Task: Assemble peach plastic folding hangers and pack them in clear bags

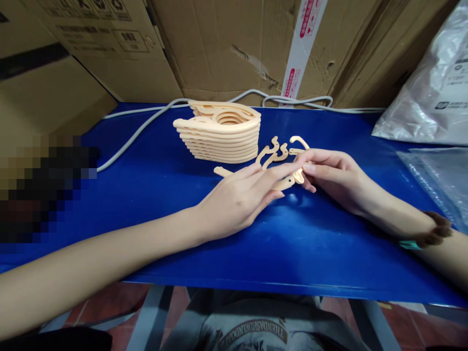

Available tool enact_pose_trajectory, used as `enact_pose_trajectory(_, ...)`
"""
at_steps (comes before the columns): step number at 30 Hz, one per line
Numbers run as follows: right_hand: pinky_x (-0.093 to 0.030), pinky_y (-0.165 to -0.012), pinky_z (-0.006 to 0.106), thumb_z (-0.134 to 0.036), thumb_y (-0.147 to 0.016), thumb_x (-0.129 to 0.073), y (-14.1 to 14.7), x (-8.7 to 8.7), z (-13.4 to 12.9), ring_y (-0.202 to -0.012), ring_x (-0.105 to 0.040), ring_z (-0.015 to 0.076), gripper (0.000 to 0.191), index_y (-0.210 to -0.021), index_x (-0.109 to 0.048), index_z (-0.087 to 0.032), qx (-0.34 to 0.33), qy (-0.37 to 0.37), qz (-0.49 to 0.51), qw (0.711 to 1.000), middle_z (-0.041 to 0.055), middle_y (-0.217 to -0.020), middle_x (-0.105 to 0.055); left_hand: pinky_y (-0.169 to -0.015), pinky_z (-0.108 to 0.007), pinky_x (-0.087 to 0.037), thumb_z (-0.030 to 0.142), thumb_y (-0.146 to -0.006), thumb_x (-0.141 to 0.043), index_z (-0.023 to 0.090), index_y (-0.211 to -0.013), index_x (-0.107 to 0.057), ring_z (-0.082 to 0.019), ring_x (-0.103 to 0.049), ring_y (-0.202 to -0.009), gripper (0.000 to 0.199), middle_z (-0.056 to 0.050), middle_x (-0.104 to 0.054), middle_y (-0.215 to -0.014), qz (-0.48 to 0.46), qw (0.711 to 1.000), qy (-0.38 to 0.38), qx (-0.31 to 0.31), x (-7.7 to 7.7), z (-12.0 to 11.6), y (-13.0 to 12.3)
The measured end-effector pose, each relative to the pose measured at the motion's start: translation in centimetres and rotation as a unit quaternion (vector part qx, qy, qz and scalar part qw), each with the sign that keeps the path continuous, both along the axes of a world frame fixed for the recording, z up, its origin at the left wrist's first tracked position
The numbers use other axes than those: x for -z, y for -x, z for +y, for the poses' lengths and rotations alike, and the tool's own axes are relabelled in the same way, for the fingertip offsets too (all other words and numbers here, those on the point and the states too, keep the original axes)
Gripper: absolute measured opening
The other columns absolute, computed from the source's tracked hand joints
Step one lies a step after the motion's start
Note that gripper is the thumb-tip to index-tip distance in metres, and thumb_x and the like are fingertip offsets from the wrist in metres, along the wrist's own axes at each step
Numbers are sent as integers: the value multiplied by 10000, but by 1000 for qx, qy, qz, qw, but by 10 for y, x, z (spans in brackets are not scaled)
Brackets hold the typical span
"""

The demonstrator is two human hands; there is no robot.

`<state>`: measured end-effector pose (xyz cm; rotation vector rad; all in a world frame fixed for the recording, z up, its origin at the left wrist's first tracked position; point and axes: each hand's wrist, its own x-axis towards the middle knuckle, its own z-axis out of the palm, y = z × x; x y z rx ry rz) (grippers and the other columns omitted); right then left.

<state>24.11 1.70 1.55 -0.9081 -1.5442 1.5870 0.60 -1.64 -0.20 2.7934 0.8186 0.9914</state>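
Beige piece (299, 176) between two hands (241, 200) (334, 175); one stack (221, 142)

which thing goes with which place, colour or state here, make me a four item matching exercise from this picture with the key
Things
1. tabletop
2. right hand
3. stack of peach pieces
4. brown band

Places, colours, states
a. beyond the left hand, in front of the cardboard
b. around the right wrist
c. blue
d. pinching a small peach piece

Right pairs: 1-c, 2-d, 3-a, 4-b
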Motion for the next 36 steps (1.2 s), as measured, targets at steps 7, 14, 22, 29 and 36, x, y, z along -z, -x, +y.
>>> enact_pose_trajectory(7,-474,-580,260,-383,-817,-827,-7,-6,4,-618,-572,115,174,-910,-802,-238,-61,-11,-35,997,0,-750,-675,-798,-284,-541,207,-1127,-373,110,-1376,-498,-161,-626,-826,295,-91,-764,-1109,4,997,-68,36,-2,-4,0)
enact_pose_trajectory(14,-456,-611,260,-435,-901,-749,-19,-11,16,-656,-575,121,241,-877,-797,-199,-118,-113,-157,974,17,-754,-683,-836,-275,-508,141,-1101,-431,114,-1364,-543,-154,-624,-835,287,-39,-762,-1015,12,993,-117,29,1,2,-1)
enact_pose_trajectory(22,-443,-666,275,-525,-912,-722,-20,-28,15,-699,-590,131,326,-866,-766,-206,-103,-170,-242,950,11,-774,-702,-781,-281,-505,181,-1112,-433,87,-1348,-574,-161,-635,-808,291,-43,-765,-976,-7,989,-148,14,5,8,0)
enact_pose_trajectory(29,-422,-628,276,-558,-911,-708,-20,-32,14,-644,-555,122,359,-861,-755,-205,-75,-192,-251,946,6,-733,-664,-811,-290,-524,230,-1131,-374,70,-1359,-594,-167,-660,-844,355,-54,-751,-942,2,991,-135,1,3,9,0)
enact_pose_trajectory(36,-395,-590,265,-585,-876,-731,-23,-20,17,-599,-511,110,405,-815,-731,-184,-80,-115,-236,962,14,-713,-642,-780,-287,-513,197,-1128,-396,101,-1389,-608,-148,-632,-795,350,-8,-707,-832,54,985,-162,-14,0,7,0)
